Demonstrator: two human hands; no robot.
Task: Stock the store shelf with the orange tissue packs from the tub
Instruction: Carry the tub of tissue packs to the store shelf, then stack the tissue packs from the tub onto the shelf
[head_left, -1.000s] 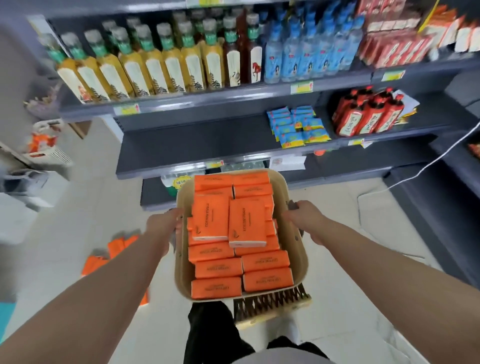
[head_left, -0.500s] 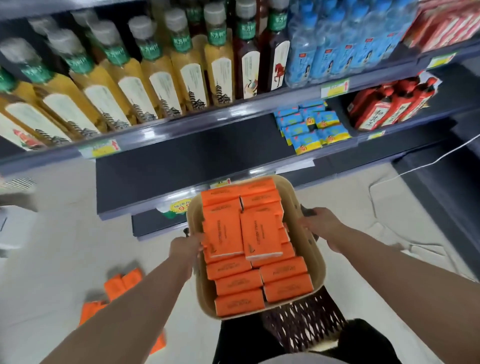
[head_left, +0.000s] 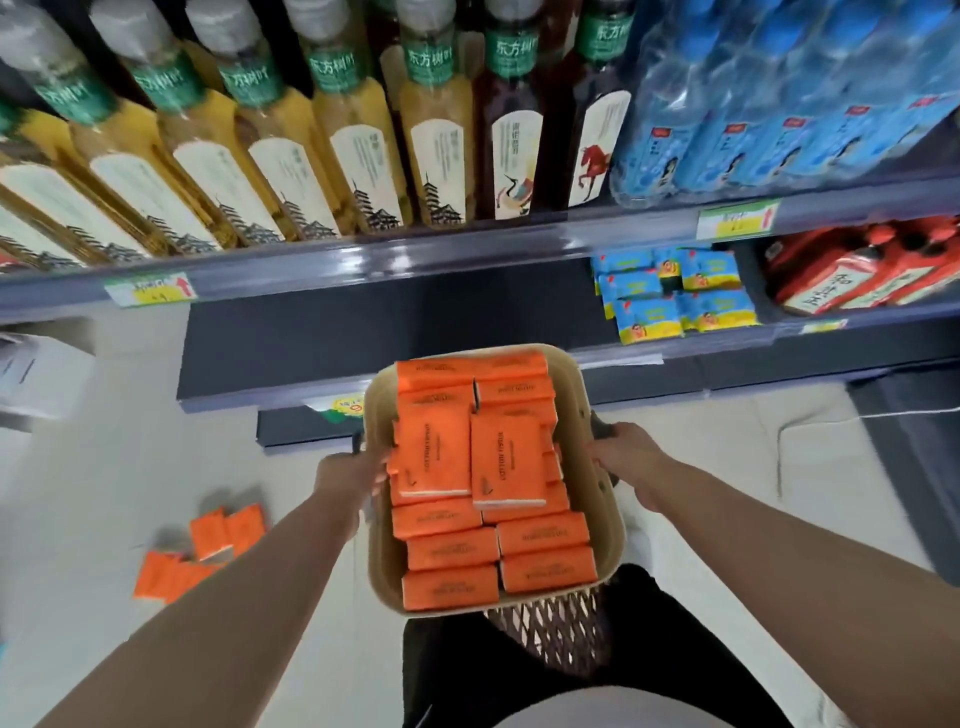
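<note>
A beige tub (head_left: 602, 462) full of orange tissue packs (head_left: 506, 467) hangs in front of me at waist height. My left hand (head_left: 350, 475) grips its left rim and my right hand (head_left: 626, 457) grips the dark handle on its right side. Just beyond the tub lies the dark middle shelf (head_left: 363, 322), bare on its left part. Several more orange packs (head_left: 208, 551) lie on the floor at lower left.
Yellow tea bottles (head_left: 291, 156), dark bottles and blue water bottles (head_left: 779, 119) fill the upper shelf. Blue-yellow packets (head_left: 675, 296) and red bottles (head_left: 857, 275) sit on the right of the middle shelf. A brown lattice crate (head_left: 550, 634) stands under the tub.
I have stepped closer to the shelves with the tub held in both hands, so the shelf and bottles loom larger. The grip on the tub is unchanged.
</note>
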